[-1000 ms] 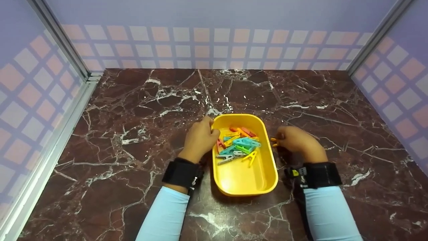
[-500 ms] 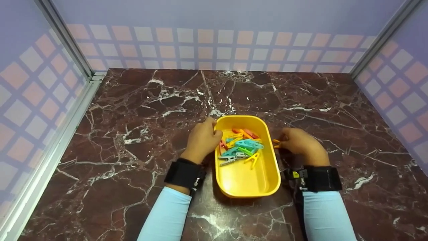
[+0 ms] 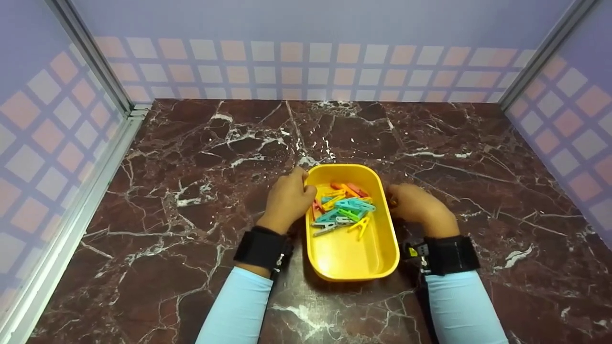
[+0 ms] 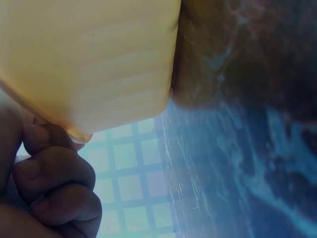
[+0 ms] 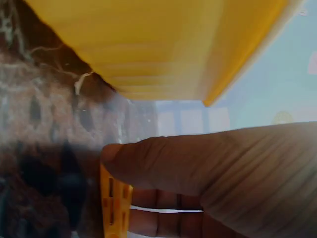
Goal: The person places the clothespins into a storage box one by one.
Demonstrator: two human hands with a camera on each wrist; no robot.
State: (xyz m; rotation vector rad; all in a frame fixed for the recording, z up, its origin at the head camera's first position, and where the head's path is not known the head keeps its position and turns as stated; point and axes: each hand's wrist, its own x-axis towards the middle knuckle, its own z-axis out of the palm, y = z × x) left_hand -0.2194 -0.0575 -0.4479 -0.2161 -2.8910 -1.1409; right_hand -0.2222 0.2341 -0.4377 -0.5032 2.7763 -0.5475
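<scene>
A yellow plastic tub (image 3: 351, 258) stands on the marbled surface, with several clothespins (image 3: 342, 208) in blue, red, orange, yellow, green and grey heaped in its far half. The left hand (image 3: 288, 196) grips its left rim, thumb over the edge; in the left wrist view, curled fingers (image 4: 64, 178) show beneath that rim. Just outside the right wall is the right hand (image 3: 416, 204). It pinches an orange-yellow clothespin (image 5: 115, 206) between thumb and fingers, plain in the right wrist view and mostly hidden from the head camera.
Dark red marbled stone (image 3: 201, 157) with white veins forms the work surface. Walls with a pink and white checked band (image 3: 306, 69) enclose the back and both sides. A metal rail (image 3: 95, 172) runs along the left edge.
My right hand has moved left, close against the tub's right side, and the clothespin it pinches has mostly gone from the head view. The left hand keeps its grip on the rim.
</scene>
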